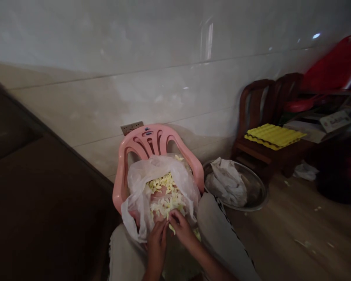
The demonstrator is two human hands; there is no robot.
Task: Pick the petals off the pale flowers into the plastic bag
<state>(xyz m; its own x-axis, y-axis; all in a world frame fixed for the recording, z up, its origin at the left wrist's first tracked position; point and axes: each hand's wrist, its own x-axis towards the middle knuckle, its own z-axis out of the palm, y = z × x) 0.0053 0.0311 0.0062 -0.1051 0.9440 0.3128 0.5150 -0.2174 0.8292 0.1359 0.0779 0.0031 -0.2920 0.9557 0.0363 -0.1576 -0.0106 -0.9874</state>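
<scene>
Here, the right hand (pixel 179 226) seems to pinch a pale strip (pixel 172 229) between fingertips; the left hand (pixel 158 233) meets it, fingers drawn together, though whether it grips anything I cannot tell. The step looks like picking the strip apart beside the pieces (pixel 168 203) in the bag (pixel 144 167) on the chair (pixel 122 175); next calls for a gentle pull. Writing on the box (pixel 335 121) is illegible.

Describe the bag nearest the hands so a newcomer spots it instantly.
Before the wall stands a pink chair. Spread on its seat, by the left hand and right hand, is the white bag. Unlike the bunched bag in the basin, it gapes, showing yellowish pieces.
</scene>
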